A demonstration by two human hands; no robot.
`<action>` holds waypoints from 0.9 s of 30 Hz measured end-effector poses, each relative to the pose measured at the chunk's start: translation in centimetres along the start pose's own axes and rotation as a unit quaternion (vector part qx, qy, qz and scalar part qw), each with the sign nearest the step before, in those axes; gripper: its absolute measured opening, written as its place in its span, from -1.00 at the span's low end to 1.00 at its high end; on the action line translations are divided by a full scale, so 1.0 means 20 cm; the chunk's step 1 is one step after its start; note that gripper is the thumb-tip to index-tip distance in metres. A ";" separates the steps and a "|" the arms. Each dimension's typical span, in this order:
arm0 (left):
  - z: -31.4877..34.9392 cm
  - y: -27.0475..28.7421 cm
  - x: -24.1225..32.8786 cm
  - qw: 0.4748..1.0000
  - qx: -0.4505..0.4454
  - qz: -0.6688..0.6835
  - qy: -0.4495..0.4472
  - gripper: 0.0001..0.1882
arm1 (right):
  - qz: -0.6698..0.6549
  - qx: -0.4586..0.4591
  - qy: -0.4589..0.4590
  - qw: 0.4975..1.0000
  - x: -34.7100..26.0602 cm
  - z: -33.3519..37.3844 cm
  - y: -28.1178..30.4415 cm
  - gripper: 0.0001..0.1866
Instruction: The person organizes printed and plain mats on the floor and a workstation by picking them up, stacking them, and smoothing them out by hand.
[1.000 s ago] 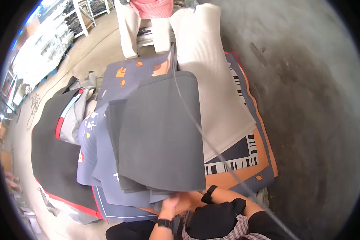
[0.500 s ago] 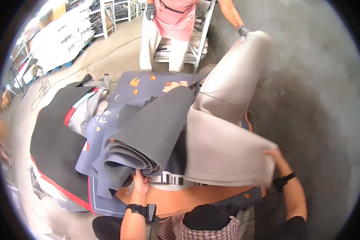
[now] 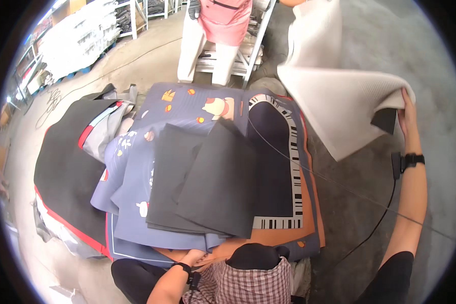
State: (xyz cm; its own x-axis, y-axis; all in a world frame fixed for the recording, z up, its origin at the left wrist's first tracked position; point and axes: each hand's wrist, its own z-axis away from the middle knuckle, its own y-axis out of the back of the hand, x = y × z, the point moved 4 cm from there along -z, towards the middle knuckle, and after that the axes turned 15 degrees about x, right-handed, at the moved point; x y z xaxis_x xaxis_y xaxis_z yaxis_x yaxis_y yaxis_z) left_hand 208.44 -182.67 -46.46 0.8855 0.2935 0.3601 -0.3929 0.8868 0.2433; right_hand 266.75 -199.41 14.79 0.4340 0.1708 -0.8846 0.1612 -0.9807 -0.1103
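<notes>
Nearest, at about six o'clock, the left hand [image 3: 193,257] rests at the near edge of the mat pile, fingers tucked against or under the edge of the dark grey mats [image 3: 207,187]; whether it is pinching one or only pressing on it cannot be told, since the fingertips are hidden. Just beyond lie those grey mats, fanned over a blue printed mat [image 3: 131,167] and a black mat with a piano-key border [image 3: 289,167], all stacked on an orange mat [image 3: 268,240]. At about three o'clock the right hand [image 3: 405,109] is raised well above the floor and closed on the corner of a cream ribbed mat [image 3: 339,106]. That mat's long axis runs from the hand toward twelve o'clock, where its far end hangs near a person in pale trousers [image 3: 202,45] standing by a metal rack [image 3: 251,45]. The right hand is plainly the nearer one to it; the left is well apart. A black mat with red edging [image 3: 66,167] lies at nine o'clock.
</notes>
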 end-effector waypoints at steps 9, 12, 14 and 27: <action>0.48 0.55 0.04 0.899 0.171 -0.243 -0.322 -0.66 | -0.173 -0.257 0.005 0.951 -0.09 0.29 -1.21 -0.55; 0.62 0.71 0.17 0.894 0.227 -0.210 -0.323 -0.66 | -0.211 -0.321 -0.025 0.923 -0.01 0.47 -1.50 -0.54; 0.66 0.79 0.24 0.889 0.270 -0.129 -0.346 -0.66 | -0.259 -0.428 -0.021 0.865 0.06 0.64 -1.64 -0.61; 0.48 0.98 0.16 0.901 0.228 -0.169 -0.329 -0.61 | -0.201 -0.600 -0.266 0.727 0.50 1.11 -1.85 -0.55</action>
State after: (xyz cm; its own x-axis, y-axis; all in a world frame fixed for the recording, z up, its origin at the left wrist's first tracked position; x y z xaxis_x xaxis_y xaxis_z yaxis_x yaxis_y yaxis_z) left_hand 201.17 -167.85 -31.93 0.6938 -0.3736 0.6156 -0.3231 0.6024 0.7298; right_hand 245.46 -163.56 -0.13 -0.2148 0.0454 -0.9756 0.9763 -0.0178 -0.2158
